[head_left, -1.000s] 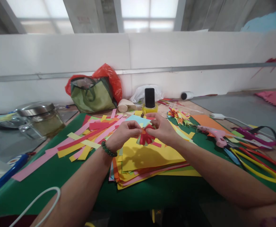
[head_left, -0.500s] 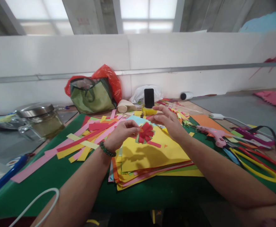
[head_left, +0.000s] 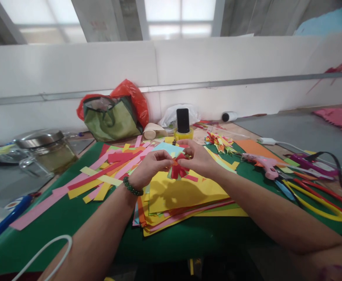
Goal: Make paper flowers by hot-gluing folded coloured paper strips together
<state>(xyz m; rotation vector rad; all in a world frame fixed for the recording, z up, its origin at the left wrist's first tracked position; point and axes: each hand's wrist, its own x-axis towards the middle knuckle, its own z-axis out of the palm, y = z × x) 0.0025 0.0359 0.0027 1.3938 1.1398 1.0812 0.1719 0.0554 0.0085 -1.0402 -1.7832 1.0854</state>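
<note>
Between my two hands is a red paper flower (head_left: 178, 171) with green tips showing behind its petals. My left hand (head_left: 152, 166) pinches its left edge and wears a green bead bracelet on the wrist. From the right, my right hand (head_left: 198, 158) has its thumb and fingers closed on the flower's upper right petals, covering part of them. Below the flower lies a stack of coloured paper (head_left: 185, 195), yellow on top. To the left spread loose paper strips (head_left: 112, 166) in pink, red, yellow and pale green.
At the right lie a pink glue gun (head_left: 263, 163), scissors with yellow and red handles (head_left: 317, 203) and orange paper (head_left: 255, 151). A fringed paper bundle (head_left: 220, 142) lies behind. A phone (head_left: 183, 121) stands on yellow tape rolls. A glass jar (head_left: 48, 152) stands left, near a green bag (head_left: 111, 121).
My right hand has come down and left from above the flower and now grips its petals. My left hand still holds the flower. The view has shifted slightly.
</note>
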